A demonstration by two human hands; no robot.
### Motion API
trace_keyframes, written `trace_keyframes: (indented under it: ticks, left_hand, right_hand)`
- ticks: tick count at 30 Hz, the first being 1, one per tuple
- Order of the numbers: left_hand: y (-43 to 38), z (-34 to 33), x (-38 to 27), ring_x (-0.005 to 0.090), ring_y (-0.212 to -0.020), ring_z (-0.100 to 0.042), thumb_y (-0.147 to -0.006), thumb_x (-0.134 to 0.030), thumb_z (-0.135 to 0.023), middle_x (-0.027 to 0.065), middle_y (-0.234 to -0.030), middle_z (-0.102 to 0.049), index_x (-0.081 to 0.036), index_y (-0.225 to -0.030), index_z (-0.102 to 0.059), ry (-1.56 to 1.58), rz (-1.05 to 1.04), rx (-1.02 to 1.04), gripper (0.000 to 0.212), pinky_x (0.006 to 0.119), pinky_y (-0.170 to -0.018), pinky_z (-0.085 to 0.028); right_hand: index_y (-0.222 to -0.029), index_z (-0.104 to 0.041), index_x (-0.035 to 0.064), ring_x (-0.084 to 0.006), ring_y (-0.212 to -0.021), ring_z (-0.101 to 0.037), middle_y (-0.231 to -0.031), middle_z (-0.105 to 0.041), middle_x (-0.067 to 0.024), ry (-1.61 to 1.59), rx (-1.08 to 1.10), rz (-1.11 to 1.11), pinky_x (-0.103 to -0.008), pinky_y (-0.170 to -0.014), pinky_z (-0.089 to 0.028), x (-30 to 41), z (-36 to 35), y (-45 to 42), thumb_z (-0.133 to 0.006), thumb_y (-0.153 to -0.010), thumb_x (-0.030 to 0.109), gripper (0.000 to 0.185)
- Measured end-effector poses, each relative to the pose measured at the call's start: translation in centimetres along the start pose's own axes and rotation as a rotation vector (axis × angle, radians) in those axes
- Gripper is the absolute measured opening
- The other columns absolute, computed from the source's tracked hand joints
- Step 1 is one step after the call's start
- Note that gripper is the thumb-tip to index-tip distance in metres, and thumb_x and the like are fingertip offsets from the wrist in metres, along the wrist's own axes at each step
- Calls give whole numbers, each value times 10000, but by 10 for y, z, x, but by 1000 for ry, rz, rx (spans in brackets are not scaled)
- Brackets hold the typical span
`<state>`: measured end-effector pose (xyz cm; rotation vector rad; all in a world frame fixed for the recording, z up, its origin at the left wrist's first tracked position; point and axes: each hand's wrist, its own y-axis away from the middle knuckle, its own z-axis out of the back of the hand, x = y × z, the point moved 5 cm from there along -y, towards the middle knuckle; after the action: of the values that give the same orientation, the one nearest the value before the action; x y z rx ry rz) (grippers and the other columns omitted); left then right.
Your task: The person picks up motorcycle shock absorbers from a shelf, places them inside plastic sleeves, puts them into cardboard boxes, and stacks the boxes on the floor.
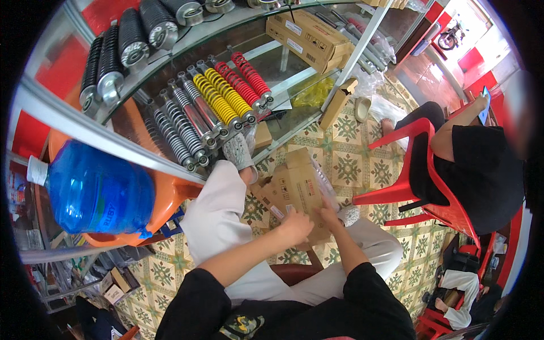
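A brown cardboard box (pixel 297 182) is tilted between my knees, above the tiled floor. It bears printed symbols, writing and a white label (pixel 276 212). My left hand (pixel 297 225) is over its near part with the fingers curled; what they grip is hidden. A small pale piece (pixel 290 208) shows at those fingertips, too small to identify. On the box's right side, my right hand (pixel 327 215) grips the edge with fingers partly hidden. Clear plastic wrapping (pixel 324 180) runs along that same side, beyond my right hand.
Several coil-spring shock absorbers (pixel 221 100) lie in a glass display case at the left front. A blue water bottle (pixel 102 187) lies on an orange plastic stool (pixel 170 199). To the right, a person (pixel 480 170) sits on a red plastic chair (pixel 414 165) holding a phone.
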<state>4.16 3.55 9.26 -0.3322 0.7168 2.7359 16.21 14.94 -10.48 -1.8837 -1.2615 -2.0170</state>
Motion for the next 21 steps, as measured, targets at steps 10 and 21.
trace_keyframes:
  ticks: [10, 21]
  left_hand:
    - [-6, 28, -8, 278, -952, -568, -760, -395, -678, 111, -966, -596, -70, -1059, -579, 63, -63, -142, 453, 464, -840, -386]
    - [4, 15, -1, 286, -1037, -531, -775, -406, -659, 103, -1061, -577, -88, -1122, -575, 77, -33, -132, 478, 492, -860, -387]
  right_hand:
    - [-1243, -506, 14, -312, -1099, -543, -1192, -567, -188, 544, -233, 241, -387, -926, -425, -72, 59, -108, -780, -721, 315, 662]
    - [-1183, -484, 16, -389, -1136, -450, -1199, -450, -221, 931, -623, 1028, -436, -941, -401, 377, -6, -188, -794, -689, 362, 678]
